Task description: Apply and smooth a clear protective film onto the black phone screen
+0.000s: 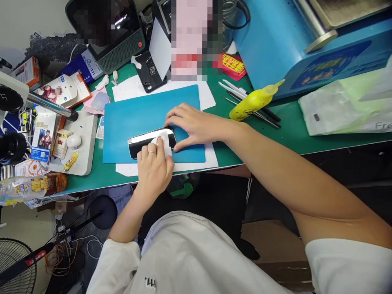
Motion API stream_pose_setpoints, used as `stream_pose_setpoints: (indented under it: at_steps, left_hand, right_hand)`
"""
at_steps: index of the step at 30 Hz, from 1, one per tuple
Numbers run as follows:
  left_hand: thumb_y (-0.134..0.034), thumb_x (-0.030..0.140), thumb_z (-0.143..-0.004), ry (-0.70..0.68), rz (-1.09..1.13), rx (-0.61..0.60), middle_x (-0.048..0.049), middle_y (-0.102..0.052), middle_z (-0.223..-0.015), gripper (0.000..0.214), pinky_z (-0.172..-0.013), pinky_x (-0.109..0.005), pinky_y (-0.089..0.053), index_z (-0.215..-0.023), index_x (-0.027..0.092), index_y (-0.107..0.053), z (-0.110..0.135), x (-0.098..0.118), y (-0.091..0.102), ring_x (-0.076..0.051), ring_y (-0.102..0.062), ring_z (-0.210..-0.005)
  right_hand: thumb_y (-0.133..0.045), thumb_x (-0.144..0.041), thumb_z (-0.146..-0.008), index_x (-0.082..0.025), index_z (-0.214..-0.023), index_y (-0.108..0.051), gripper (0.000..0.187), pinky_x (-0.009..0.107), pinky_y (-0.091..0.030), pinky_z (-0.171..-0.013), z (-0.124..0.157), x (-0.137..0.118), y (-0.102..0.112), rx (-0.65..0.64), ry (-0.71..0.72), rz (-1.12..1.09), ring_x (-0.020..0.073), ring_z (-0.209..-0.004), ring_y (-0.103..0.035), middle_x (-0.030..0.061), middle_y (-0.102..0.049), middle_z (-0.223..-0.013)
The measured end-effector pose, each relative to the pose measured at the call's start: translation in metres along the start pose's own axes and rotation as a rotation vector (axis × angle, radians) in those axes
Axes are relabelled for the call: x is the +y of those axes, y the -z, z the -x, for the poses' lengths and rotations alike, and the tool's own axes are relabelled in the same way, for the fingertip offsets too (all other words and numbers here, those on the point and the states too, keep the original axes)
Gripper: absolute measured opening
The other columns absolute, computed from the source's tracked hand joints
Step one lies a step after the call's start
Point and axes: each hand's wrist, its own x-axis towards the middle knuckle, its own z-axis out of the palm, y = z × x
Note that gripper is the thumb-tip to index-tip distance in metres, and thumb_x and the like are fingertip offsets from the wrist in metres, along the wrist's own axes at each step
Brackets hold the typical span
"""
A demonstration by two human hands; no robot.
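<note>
A smartphone [143, 148] lies on a blue mat [122, 118], its glossy dark face up with a bright reflection along it. My left hand [154, 169] presses a folded white tissue [165, 141] onto the phone's face near its right half; a ring shows on one finger. From the other side, my right hand [191, 126] grips the phone's right end, thumb at the near edge and fingers at the far edge. Part of that end is hidden by the tissue and the fingers.
A yellow squeeze bottle [252, 102] lies over several pens and tools to the right. Behind the mat sits a black phone case [150, 73]. At left a white tray [87, 151] holds a lighter [70, 161] and small boxes. A blue machine [275, 53] stands at the back right.
</note>
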Motion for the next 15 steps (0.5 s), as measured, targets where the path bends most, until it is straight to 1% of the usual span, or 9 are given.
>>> stream_pose_setpoints:
  at_steps: [3, 5, 8, 12, 13, 15]
  left_hand:
    - [-0.041, 0.027, -0.112, 0.005, -0.013, -0.016, -0.0224, -0.072, -0.124, 0.054, -0.095, -0.049, -0.051, -0.161, 0.007, -0.054, -0.019, -0.002, 0.003, -0.038, -0.066, -0.111]
    - [-0.043, 0.026, -0.111, 0.007, -0.033, -0.022, -0.0215, -0.071, -0.125, 0.054, -0.098, -0.047, -0.05, -0.16, 0.007, -0.054, -0.024, -0.002, 0.006, -0.037, -0.066, -0.113]
    - [-0.047, 0.025, -0.109, -0.007, -0.057, -0.039, -0.0209, -0.07, -0.123, 0.055, -0.096, -0.045, -0.049, -0.16, 0.006, -0.055, -0.015, 0.001, 0.009, -0.036, -0.066, -0.113]
    - [-0.048, 0.021, -0.105, -0.034, -0.085, -0.04, -0.019, -0.071, -0.116, 0.058, -0.088, -0.044, -0.05, -0.161, 0.006, -0.054, 0.004, 0.004, 0.012, -0.034, -0.065, -0.102]
    - [-0.047, 0.02, -0.105, -0.034, -0.089, -0.04, -0.0188, -0.071, -0.115, 0.058, -0.087, -0.044, -0.05, -0.161, 0.006, -0.054, 0.005, 0.004, 0.012, -0.033, -0.064, -0.1]
    - [-0.046, 0.02, -0.105, -0.032, -0.084, -0.05, -0.0186, -0.071, -0.115, 0.057, -0.088, -0.044, -0.05, -0.16, 0.007, -0.055, -0.001, 0.005, 0.013, -0.034, -0.064, -0.103]
  right_hand:
    - [-0.061, -0.088, -0.094, -0.02, -0.136, -0.068, 0.08, 0.066, -0.048, -0.111, 0.0, 0.001, -0.001, -0.002, 0.002, 0.001, 0.045, -0.131, -0.055, 0.0226, -0.064, -0.141]
    - [-0.06, -0.088, -0.095, -0.019, -0.135, -0.069, 0.081, 0.066, -0.048, -0.111, -0.001, 0.0, -0.001, -0.005, -0.001, 0.001, 0.0449, -0.131, -0.055, 0.0232, -0.064, -0.141]
    - [-0.059, -0.089, -0.094, -0.019, -0.135, -0.069, 0.082, 0.066, -0.049, -0.111, -0.001, -0.001, 0.0, -0.006, -0.003, -0.003, 0.0449, -0.131, -0.055, 0.023, -0.064, -0.141]
    - [-0.057, -0.09, -0.095, -0.02, -0.137, -0.068, 0.082, 0.066, -0.05, -0.11, -0.001, -0.003, 0.003, -0.006, -0.008, -0.006, 0.0453, -0.133, -0.055, 0.0219, -0.064, -0.143]
    - [-0.057, -0.09, -0.095, -0.021, -0.138, -0.068, 0.082, 0.065, -0.051, -0.11, -0.001, -0.003, 0.003, -0.007, -0.008, -0.006, 0.0451, -0.133, -0.055, 0.0214, -0.064, -0.143]
    - [-0.057, -0.09, -0.095, -0.021, -0.137, -0.068, 0.082, 0.065, -0.051, -0.11, -0.001, -0.003, 0.002, -0.004, -0.006, -0.005, 0.0448, -0.132, -0.055, 0.0209, -0.064, -0.142]
